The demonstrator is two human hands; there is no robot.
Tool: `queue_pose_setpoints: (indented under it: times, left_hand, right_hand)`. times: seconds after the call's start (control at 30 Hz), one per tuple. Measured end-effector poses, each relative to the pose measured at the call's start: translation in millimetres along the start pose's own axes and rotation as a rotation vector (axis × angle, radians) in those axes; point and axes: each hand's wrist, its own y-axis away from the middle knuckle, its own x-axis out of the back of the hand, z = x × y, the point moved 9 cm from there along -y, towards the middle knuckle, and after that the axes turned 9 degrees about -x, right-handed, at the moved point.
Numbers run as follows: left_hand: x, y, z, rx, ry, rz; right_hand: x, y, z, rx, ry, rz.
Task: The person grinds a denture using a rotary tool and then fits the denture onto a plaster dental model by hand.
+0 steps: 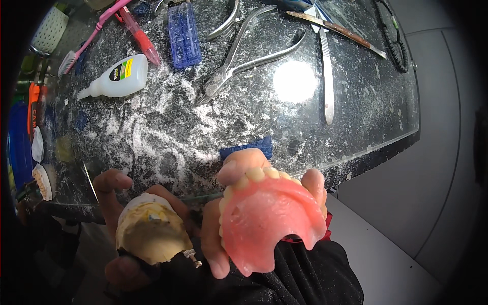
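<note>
My left hand [111, 195] closes around a yellowish plaster dental model [152, 231] with a whiter upper edge. A small metal screw [193, 258] sticks out at the model's lower right. To the right, my right hand [212, 239] grips an upper denture [274, 218], its pink palate side facing up. Cream teeth line the denture's far and left edges, and a deep notch cuts into its near edge. Fingers show at its left, far and right sides. Denture and model are held apart, over the table's near edge. A blue strip [259, 146] lies just beyond the right hand.
White powder covers the dark table [366, 117]. On it lie wire pliers [223, 76], a metal blade handle [326, 81], a brown-handled carving knife [340, 31], a blue lighter [184, 38], a white squeeze bottle [122, 79], a pink toothbrush [94, 33] and a red pen [137, 33].
</note>
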Motion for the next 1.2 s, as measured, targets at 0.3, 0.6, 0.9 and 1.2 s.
queue_pose_setpoints:
  times: [0.3,0.6,0.9,1.2]
  left_hand:
    - [20,-13,-4,0.014,-0.148,-0.205]
    - [26,-20,2,-0.025,-0.301,-0.341]
    - [23,-25,24,-0.183,-0.548,-0.508]
    - [-2,-48,78,-0.579,-0.413,-0.335]
  right_hand:
    - [-1,1,3,-0.018,0.003,-0.03]
    - [-3,0,1,-0.003,0.009,-0.054]
    - [-9,-2,-1,0.06,0.001,-0.116]
    - [-23,7,-3,0.28,-0.131,-0.315]
